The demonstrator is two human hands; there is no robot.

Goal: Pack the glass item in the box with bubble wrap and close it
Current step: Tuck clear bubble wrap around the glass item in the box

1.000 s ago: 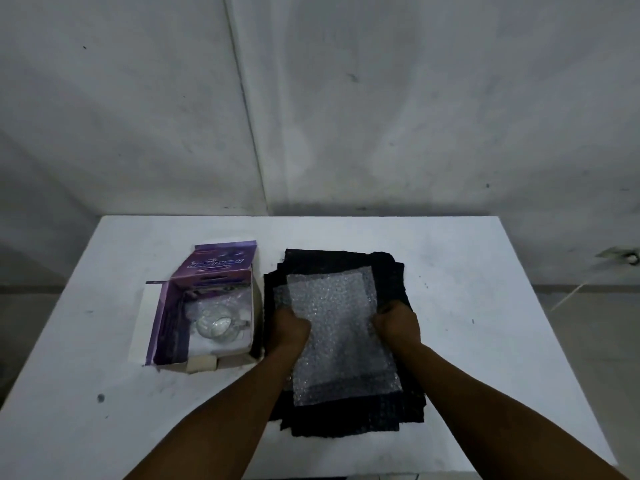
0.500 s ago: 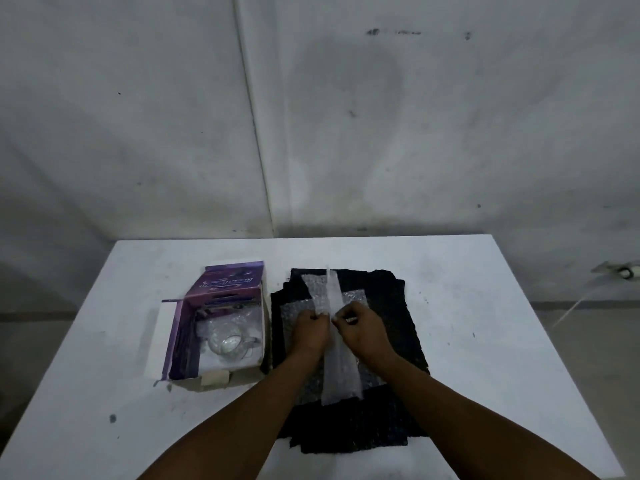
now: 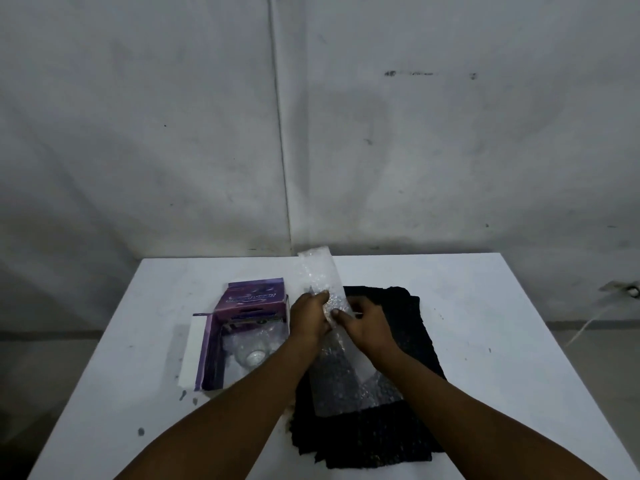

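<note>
The open purple box (image 3: 242, 337) on the counter (image 3: 485, 306) holds the wrapped glass item (image 3: 254, 356). My left hand (image 3: 308, 318) and right hand (image 3: 365, 325) fingers pinch a folded bubble wrap sheet (image 3: 320, 275).

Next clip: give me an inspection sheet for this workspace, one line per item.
Surface: white table, scuffed, with dark specks.
Job's things: purple box open, glass item inside on clear wrap; bubble wrap sheet lifted over a black mat.
Clutter: nothing seen.
Grips: left hand and right hand both pinch the bubble wrap sheet.
Cables: nothing seen on the table.
Surroundings: stained grey wall; a small fixture at the right edge, too unclear to name.
</note>
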